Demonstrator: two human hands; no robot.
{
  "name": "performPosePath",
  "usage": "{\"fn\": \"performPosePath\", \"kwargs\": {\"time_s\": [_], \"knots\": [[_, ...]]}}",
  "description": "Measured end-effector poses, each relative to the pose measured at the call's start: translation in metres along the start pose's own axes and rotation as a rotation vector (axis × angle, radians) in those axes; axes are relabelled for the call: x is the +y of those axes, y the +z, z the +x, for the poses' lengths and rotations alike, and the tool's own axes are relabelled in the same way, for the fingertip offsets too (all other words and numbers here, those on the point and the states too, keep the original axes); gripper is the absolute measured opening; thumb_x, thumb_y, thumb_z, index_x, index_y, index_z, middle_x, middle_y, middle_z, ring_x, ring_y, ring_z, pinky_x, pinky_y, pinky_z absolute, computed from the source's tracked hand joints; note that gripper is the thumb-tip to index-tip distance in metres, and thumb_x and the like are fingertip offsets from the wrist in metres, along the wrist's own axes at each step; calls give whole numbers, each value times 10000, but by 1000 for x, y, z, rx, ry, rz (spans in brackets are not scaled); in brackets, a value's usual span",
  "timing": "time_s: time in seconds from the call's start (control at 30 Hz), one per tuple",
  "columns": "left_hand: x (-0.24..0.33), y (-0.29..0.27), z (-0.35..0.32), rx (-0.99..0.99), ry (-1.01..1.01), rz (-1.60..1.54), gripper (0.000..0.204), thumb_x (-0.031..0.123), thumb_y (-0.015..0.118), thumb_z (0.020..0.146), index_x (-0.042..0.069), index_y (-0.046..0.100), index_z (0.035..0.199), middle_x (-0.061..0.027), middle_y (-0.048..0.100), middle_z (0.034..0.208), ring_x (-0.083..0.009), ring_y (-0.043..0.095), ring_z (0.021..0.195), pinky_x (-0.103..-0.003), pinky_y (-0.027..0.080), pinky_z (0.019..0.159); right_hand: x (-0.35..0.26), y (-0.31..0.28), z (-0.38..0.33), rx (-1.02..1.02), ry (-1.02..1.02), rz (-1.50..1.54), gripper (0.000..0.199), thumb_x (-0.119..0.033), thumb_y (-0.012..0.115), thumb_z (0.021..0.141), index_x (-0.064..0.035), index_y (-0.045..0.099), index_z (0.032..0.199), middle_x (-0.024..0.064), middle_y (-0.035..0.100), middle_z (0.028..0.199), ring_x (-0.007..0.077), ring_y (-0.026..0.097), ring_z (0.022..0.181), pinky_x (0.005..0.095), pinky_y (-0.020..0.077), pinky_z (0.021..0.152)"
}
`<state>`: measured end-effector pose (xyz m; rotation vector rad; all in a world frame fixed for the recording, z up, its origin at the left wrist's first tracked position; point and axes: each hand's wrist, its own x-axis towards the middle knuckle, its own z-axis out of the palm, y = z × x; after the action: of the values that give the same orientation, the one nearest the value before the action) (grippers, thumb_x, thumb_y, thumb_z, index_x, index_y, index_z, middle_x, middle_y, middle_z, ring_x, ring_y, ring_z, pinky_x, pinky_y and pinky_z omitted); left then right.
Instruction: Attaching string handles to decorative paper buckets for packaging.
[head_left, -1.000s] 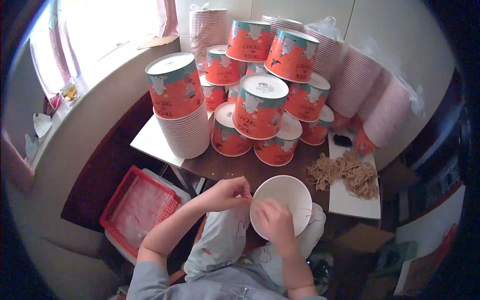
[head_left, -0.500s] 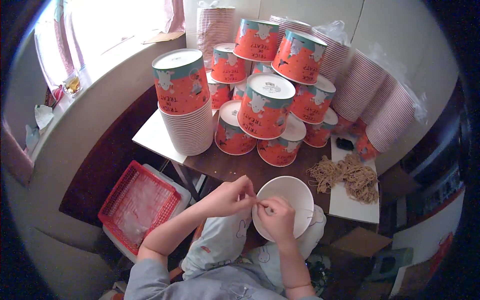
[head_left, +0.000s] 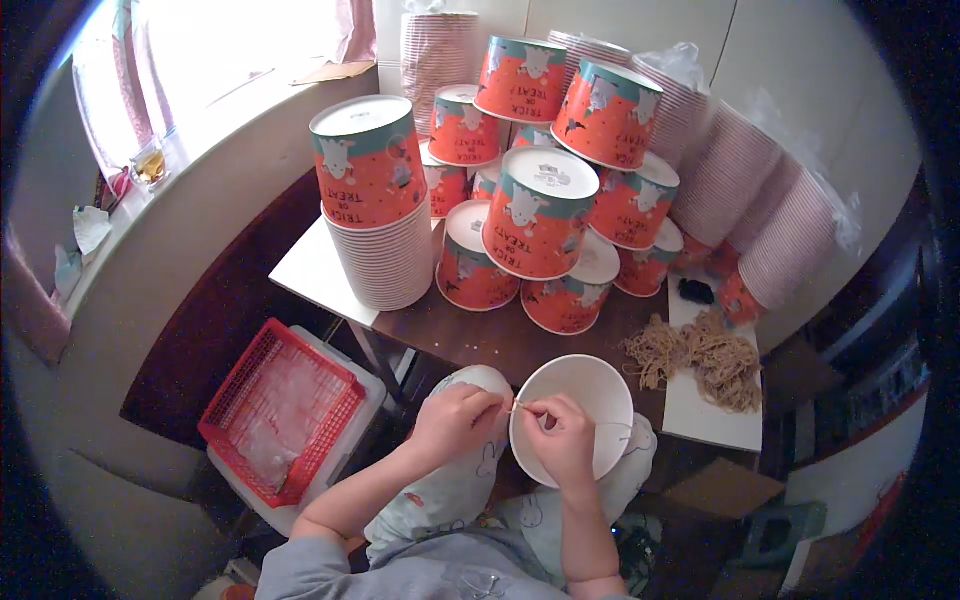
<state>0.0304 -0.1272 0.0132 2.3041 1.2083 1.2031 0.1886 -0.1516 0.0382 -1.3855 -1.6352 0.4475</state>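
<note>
A white paper bucket [head_left: 590,400] lies on my lap, its open mouth facing up. My left hand [head_left: 452,418] and my right hand [head_left: 562,440] meet at its left rim. Both pinch a thin tan string [head_left: 520,407] that runs between their fingertips at the rim. A further length of string [head_left: 612,424] crosses the inside of the bucket.
Stacks of orange and teal printed buckets [head_left: 540,215] crowd the brown table [head_left: 470,335], with a tall nested stack [head_left: 375,215] on the left. A heap of tan strings [head_left: 705,355] lies on a white board at right. A red basket [head_left: 282,408] sits at lower left.
Both hands have drawn together at the bucket's left rim. The view has tilted slightly, so the bucket and hands sit a little lower in the picture.
</note>
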Motion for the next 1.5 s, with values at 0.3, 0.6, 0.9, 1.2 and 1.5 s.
{"fn": "performPosePath", "kwargs": {"time_s": [0.3,0.6,0.9,1.2,1.5], "knots": [[5,3,16,48,-38,-334,130,51,640,698,42,611,825,-83,586,727,-180,574,608,-265,469,505,5,-1,0,-19,23,26,77,-66,644,674,-56,612,744,51,571,690,169,523,551,279,429,509],[0,2,10,-131,-161,-577,166,48,595,737,30,614,900,-81,608,772,-135,590,653,-234,470,545,4,-2,0,-25,64,15,84,-79,639,681,-60,617,759,55,578,709,171,523,553,287,434,518],[6,4,13,-109,-167,-512,188,61,609,731,27,609,915,-84,607,783,-150,590,668,-245,472,584,3,-1,-2,-13,22,-37,90,-91,649,669,-81,619,753,44,576,708,179,529,576,290,436,522],[5,1,16,-111,-58,-418,203,30,592,703,37,595,905,-83,559,751,-177,540,653,-268,446,582,5,1,-1,40,-103,-135,77,-41,645,654,-49,609,721,52,575,688,167,510,536,277,422,501],[-11,1,20,-410,-270,-1116,432,-7,547,731,17,405,1139,-18,534,794,-95,515,748,-241,425,682,3,1,-3,-55,4,-98,79,-111,642,652,-92,608,722,67,577,733,269,558,698,367,445,627]]}}
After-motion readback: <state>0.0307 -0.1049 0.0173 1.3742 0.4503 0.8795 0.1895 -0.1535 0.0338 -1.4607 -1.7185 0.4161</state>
